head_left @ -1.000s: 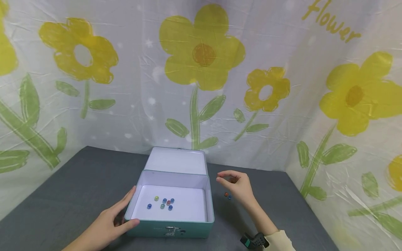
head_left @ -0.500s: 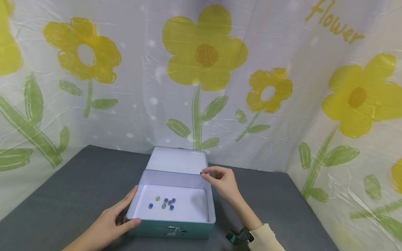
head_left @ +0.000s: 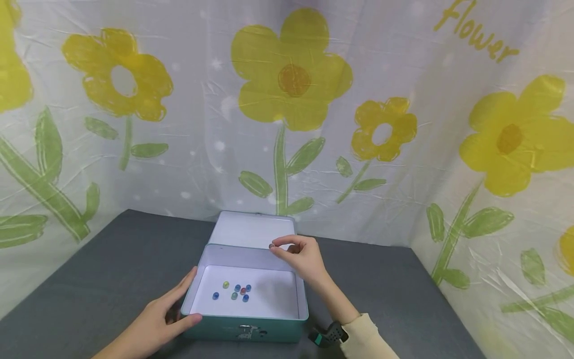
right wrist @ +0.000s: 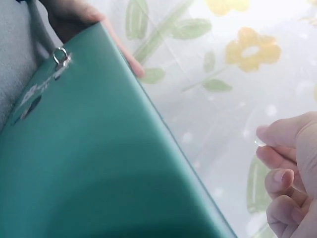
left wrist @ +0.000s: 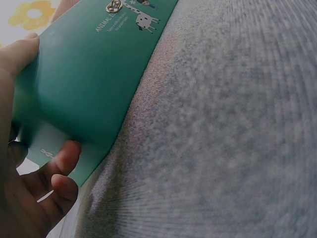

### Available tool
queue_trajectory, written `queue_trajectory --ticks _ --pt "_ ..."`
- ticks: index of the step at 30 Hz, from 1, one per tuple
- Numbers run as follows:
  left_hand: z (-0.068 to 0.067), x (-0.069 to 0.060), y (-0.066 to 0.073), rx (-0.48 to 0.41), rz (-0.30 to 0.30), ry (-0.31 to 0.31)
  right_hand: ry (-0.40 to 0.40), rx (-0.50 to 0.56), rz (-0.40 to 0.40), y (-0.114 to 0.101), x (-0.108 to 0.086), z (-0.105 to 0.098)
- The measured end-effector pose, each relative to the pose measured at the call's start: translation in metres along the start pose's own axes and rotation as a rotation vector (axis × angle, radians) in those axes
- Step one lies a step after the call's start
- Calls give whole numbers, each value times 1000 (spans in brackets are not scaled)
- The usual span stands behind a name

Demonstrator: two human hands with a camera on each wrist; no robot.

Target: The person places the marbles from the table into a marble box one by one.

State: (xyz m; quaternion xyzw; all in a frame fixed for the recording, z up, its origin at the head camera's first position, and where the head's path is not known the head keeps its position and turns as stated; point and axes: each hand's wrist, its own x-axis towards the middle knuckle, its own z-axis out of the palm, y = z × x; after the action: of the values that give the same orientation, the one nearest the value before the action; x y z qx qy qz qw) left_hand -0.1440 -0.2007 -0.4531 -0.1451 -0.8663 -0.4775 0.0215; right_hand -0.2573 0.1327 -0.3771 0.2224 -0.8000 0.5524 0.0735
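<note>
A green tin box with a white inside stands with its lid tipped back. My left hand holds its front left corner, thumb on the front rim and fingers along the left side; in the left wrist view some fingers curl beside the green wall. Between thumb and forefinger my right hand pinches a small marble above the box's back right part. That marble looks clear in the right wrist view. Several marbles, among them a yellow-green marble and a red marble, lie on the box floor.
The box rests on a dark grey table. A cloth backdrop with yellow flowers hangs behind and at the sides. A black wrist device sits at the right cuff. The tabletop just right of the box is partly hidden by the right forearm.
My right hand has moved left with the marble, from beside the box to over it. An orange and a blue marble on the table are now hidden. The left hand keeps its place.
</note>
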Motion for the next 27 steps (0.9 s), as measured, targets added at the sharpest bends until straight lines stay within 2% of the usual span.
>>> queue_trajectory --ticks 16,27 --pt "0 0 0 -2 28 14 -84 -43 -6 -1 2 28" --pt "-1 1 0 0 -8 5 -75 -82 -8 4 0 33"
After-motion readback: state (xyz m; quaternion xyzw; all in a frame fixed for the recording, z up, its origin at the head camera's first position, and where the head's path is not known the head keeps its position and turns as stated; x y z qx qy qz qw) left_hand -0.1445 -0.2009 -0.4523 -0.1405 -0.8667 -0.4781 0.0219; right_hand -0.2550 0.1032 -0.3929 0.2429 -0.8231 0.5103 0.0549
